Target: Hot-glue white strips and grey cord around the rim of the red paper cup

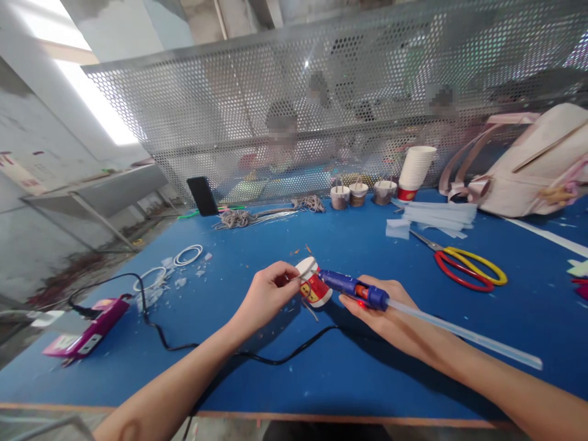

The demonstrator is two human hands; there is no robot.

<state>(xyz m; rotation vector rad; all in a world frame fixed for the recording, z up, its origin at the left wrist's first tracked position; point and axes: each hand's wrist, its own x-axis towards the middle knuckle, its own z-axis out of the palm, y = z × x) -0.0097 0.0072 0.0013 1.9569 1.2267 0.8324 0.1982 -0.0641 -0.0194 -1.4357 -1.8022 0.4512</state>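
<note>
My left hand (270,294) is closed around a small red and white paper cup (313,283), held on its side above the blue table (321,367). My right hand (383,306) grips a blue hot glue gun (353,286) whose nozzle points left and touches the cup's side. A long clear glue stick (463,334) sticks out of the gun's back toward the right. The gun's black cord (275,358) runs across the table under my left forearm.
Red and yellow scissors (463,266) lie to the right, with white paper strips (436,217) and a stack of paper cups (416,171) behind them. Three finished cups (358,195), a phone (203,196), white rings (187,255), a pink power strip (87,334), a pale backpack (528,165). People sit behind the perforated screen (321,104).
</note>
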